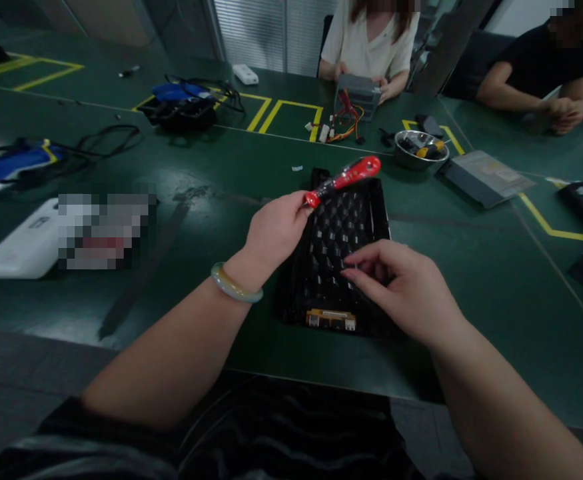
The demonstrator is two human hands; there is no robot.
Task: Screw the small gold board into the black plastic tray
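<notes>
One oblong, quilt-textured black case (338, 220) lies at twelve o'clock, one round metal bowl (411, 160) beyond at one. The left hand (277, 230) grips one smooth red-and-black screwdriver (347, 179); the right hand (408, 283) pinches narrowly, contents unclear.

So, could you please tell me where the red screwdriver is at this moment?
In the head view, the red screwdriver is just right of the middle, held in the left hand, its handle seen against the far part of the black case.
</notes>
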